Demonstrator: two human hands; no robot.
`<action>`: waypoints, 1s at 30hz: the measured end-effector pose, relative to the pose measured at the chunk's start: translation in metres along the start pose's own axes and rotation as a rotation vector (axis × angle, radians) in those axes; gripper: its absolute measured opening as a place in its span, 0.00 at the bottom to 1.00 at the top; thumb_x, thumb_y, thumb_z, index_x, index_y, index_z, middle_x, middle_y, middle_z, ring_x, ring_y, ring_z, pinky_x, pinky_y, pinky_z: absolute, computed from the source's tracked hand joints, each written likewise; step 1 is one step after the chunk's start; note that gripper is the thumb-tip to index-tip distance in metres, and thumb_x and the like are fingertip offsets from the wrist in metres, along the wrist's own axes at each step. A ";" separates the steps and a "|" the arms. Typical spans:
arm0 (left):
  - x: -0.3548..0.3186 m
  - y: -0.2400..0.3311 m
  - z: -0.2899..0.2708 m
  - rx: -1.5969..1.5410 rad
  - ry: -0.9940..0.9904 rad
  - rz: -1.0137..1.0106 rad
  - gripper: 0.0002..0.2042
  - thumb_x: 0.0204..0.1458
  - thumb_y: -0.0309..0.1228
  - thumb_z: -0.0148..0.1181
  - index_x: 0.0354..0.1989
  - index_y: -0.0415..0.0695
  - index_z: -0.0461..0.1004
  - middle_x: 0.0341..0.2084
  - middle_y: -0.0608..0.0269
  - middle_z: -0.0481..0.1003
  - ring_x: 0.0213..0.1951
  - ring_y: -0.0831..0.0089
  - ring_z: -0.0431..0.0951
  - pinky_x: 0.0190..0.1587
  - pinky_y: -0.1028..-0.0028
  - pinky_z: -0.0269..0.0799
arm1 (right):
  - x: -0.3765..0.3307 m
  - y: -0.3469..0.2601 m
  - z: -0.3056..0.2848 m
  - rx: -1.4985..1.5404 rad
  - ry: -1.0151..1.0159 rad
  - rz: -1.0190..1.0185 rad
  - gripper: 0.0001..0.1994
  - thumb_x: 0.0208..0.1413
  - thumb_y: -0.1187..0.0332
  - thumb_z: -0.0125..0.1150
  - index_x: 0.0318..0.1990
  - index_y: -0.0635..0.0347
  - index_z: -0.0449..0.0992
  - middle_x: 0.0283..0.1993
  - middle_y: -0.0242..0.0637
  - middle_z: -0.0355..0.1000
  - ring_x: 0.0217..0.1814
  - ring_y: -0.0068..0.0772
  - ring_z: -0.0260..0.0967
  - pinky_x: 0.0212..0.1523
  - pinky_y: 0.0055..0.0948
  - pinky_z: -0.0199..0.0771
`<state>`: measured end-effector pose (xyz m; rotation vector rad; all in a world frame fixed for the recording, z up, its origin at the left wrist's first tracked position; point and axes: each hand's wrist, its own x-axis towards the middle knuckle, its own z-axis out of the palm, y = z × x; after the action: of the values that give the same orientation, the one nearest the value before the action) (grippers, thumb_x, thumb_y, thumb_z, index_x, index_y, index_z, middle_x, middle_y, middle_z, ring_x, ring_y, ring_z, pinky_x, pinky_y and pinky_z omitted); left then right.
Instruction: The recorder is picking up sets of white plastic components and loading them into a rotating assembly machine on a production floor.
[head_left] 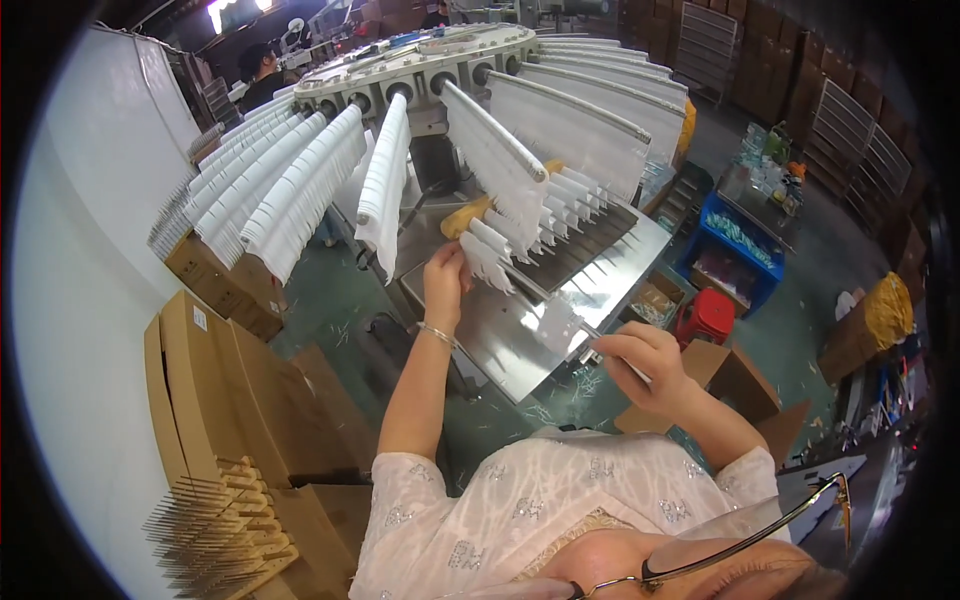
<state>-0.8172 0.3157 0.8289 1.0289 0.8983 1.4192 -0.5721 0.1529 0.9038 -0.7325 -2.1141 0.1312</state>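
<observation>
While my left hand (pixel 445 275) pinches, thumb against fingertips, the lowest of the white tube-like sleeves on the metal comb rack (pixel 520 235) over the steel table, my right hand (pixel 645 362) is curled shut around a thin pale stick-like tool (pixel 612 355) just off the near corner of that shiny steel table (pixel 520 340). Judging by the rack before me, most pins already carry a white sleeve; a few bare pins show at its right end (pixel 610 235), so I take this rack as nearly filled. Round the grey carousel machine (pixel 420 60), the long arms to the left hang full of white sleeves (pixel 290 190), as do those to the right.

Outward lie brown cardboard boxes (pixel 225 390) at my left, one bearing a small white label (pixel 200 318); wooden pin combs (pixel 215 520) lie stacked below them. At my right stand a red plastic stool (pixel 708 315), a blue crate (pixel 735 250) and a yellow sack (pixel 888 310).
</observation>
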 end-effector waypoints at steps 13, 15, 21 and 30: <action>0.017 -0.008 -0.003 -0.012 0.047 0.024 0.06 0.51 0.28 0.43 0.32 0.41 0.67 0.10 0.70 0.59 0.13 0.81 0.58 0.18 0.81 0.59 | -0.046 -0.005 -0.031 -0.023 0.160 -0.022 0.10 0.35 0.81 0.52 0.31 0.66 0.73 0.24 0.38 0.65 0.22 0.30 0.62 0.21 0.23 0.61; 0.023 -0.013 0.002 -0.110 0.014 -0.033 0.05 0.51 0.28 0.43 0.27 0.42 0.65 0.10 0.70 0.59 0.13 0.80 0.58 0.19 0.80 0.59 | -0.032 -0.006 -0.031 -0.011 0.126 0.043 0.10 0.36 0.83 0.53 0.31 0.66 0.73 0.25 0.38 0.66 0.23 0.31 0.63 0.22 0.24 0.62; 0.006 -0.025 0.016 -0.132 -0.072 0.135 0.06 0.52 0.28 0.44 0.25 0.43 0.65 0.11 0.74 0.57 0.15 0.84 0.57 0.17 0.83 0.54 | -0.023 0.003 -0.010 0.063 0.146 0.159 0.10 0.40 0.82 0.54 0.33 0.64 0.73 0.28 0.38 0.66 0.24 0.30 0.64 0.24 0.23 0.65; -0.041 -0.025 0.039 0.425 -0.072 0.471 0.12 0.52 0.26 0.44 0.42 0.33 0.67 0.15 0.71 0.61 0.16 0.86 0.58 0.18 0.83 0.56 | -0.074 0.000 -0.025 0.073 0.266 0.149 0.10 0.38 0.82 0.54 0.32 0.64 0.74 0.28 0.39 0.66 0.25 0.29 0.65 0.24 0.22 0.64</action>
<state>-0.7711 0.2763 0.8141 1.6868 0.9671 1.5941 -0.5196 0.1079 0.8671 -0.8170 -1.7938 0.1804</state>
